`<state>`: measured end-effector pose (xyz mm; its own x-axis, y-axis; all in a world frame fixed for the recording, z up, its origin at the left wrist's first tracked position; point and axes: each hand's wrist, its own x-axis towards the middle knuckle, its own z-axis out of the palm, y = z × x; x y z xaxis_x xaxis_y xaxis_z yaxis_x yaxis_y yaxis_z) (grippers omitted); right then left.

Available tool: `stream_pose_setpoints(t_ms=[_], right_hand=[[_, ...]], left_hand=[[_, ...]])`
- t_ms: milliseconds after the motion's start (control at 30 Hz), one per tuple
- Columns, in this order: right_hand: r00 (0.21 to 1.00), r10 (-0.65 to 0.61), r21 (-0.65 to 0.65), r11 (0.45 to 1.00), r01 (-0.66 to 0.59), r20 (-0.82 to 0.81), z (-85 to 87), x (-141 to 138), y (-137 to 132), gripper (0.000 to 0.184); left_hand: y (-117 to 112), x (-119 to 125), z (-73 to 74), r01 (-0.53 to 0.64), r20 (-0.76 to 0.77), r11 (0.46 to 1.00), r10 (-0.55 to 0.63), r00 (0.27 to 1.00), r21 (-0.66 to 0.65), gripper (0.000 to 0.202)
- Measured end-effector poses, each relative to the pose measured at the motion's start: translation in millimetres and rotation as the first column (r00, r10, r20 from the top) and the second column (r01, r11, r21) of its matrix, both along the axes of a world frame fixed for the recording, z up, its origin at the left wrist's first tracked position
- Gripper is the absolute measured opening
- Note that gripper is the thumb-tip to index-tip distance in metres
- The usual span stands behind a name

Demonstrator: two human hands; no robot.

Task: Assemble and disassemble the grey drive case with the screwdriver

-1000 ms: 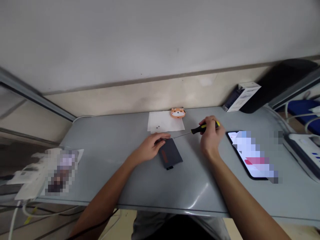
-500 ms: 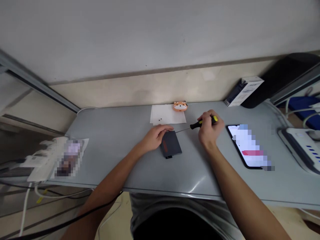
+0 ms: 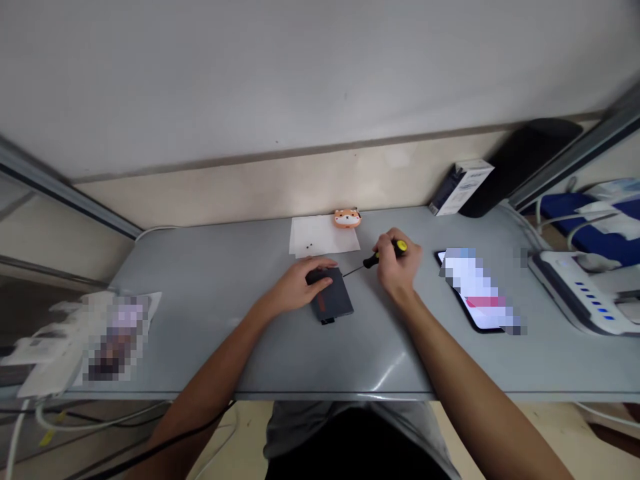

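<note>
A flat dark grey solid-state drive (image 3: 334,297) with a reddish label lies on the grey desk, a small black piece sticking out at its near edge. My left hand (image 3: 305,283) grips it from the left, thumb across its face and fingers along the far edge. In my right hand (image 3: 399,265) is a screwdriver (image 3: 371,261) with a black and yellow handle. Its thin shaft slants down to the left, and the tip meets the drive's far right corner. Exactly how the tip sits there is too small to tell.
Behind the drive, white paper (image 3: 316,235) carries tiny dark screws (image 3: 309,246) and an orange animal-faced case (image 3: 347,218). A lit phone (image 3: 475,293) and a power strip (image 3: 583,290) are on the right. A box (image 3: 461,187) leans at the back; another strip (image 3: 63,353) is left.
The view has shifted, so the desk things appear further left. My left thumb now lies across the drive's face. The screwdriver handle's yellow end has turned more toward me, its tip still at the corner.
</note>
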<state>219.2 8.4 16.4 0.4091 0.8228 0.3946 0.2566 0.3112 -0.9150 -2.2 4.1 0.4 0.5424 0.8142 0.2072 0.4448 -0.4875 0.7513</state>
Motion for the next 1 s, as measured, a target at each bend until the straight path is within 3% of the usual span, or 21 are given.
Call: stream_pose_setpoints(t_ms=[233,467,633,833,1000], right_hand=[[0.999,-0.001,0.031,1.000,0.002,-0.051,4.8,1.8,-0.7,0.030],[0.958,0.267,0.016,0.964,-0.267,-0.103,12.9,-5.9,-6.3,0.030],[0.915,0.399,-0.011,0.916,-0.401,-0.058,12.1,-20.9,-15.6,0.033],[0.919,0.393,-0.016,0.919,-0.394,-0.032,10.6,-22.5,-19.2,0.034],[0.965,0.256,0.044,0.966,-0.254,-0.051,10.6,-9.9,-10.1,0.030]], left_hand=[[3.4,-0.2,2.2,0.008,-0.024,1.000,-0.008,1.000,0.006,0.032],[1.9,4.7,6.7,-0.016,-0.062,1.000,0.016,0.998,0.012,0.038],[3.0,3.3,1.5,-0.024,-0.052,0.998,0.027,0.998,0.058,0.038],[3.6,1.9,-3.6,-0.030,-0.041,0.994,0.035,0.999,0.105,0.033],[0.5,2.6,8.9,-0.053,0.007,0.958,0.053,0.999,0.282,0.022]])
